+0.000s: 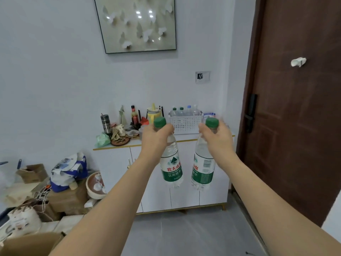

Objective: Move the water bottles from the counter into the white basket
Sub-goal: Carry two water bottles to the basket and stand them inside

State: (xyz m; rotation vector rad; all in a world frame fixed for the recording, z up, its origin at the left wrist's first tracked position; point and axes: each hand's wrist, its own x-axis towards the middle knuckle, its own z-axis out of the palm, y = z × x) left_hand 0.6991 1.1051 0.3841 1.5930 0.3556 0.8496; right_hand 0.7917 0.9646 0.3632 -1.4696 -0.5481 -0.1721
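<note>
My left hand [155,139] grips the neck of a clear water bottle [171,167] with a green cap and green label; it hangs upright in the air in front of the cabinet. My right hand [215,139] holds a second, matching water bottle [203,169] the same way. Both hands are raised just in front of the white perforated basket [186,123], which stands on the white counter [184,138] near its right end. Several bottles [184,111] stand inside the basket, only their tops showing.
The counter's left half is crowded: a steel flask [105,123], a sauce bottle [134,115], a yellow jug [153,112], cloths and a round tray [120,141]. A brown door [295,108] stands at right. Cardboard boxes and bags [68,172] pile up on the floor at left.
</note>
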